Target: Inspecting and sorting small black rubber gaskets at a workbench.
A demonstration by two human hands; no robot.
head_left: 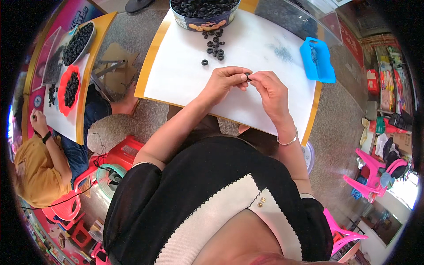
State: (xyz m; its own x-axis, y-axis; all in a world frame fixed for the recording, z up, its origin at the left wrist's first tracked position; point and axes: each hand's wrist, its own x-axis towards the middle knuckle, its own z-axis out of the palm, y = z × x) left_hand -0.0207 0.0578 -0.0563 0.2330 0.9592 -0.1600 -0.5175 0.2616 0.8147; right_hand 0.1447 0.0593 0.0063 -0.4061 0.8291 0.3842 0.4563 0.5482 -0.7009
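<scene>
Over the white-topped table (pixel 176 81), my left hand (pixel 224 83) pinches a small black ring-shaped part (pixel 248 77) between thumb and fingers. My right hand (pixel 271 92) meets it from the right, its fingertips closed at the same part. Fingers cover most of the part, and whether the right hand also holds something tiny cannot be made out. Beyond my hands lie several loose black rings (pixel 215 51), one of them (pixel 204 62) apart from the rest. They trail from a round tub (pixel 205 22) heaped with more black rings.
A blue plastic tray (pixel 326 66) stands at the table's right edge, near a patch of dark specks (pixel 282 53). A clear box (pixel 291 20) sits at the back right. At left, another person (pixel 42 163) works at a table with a red bowl (pixel 64 99) of black parts.
</scene>
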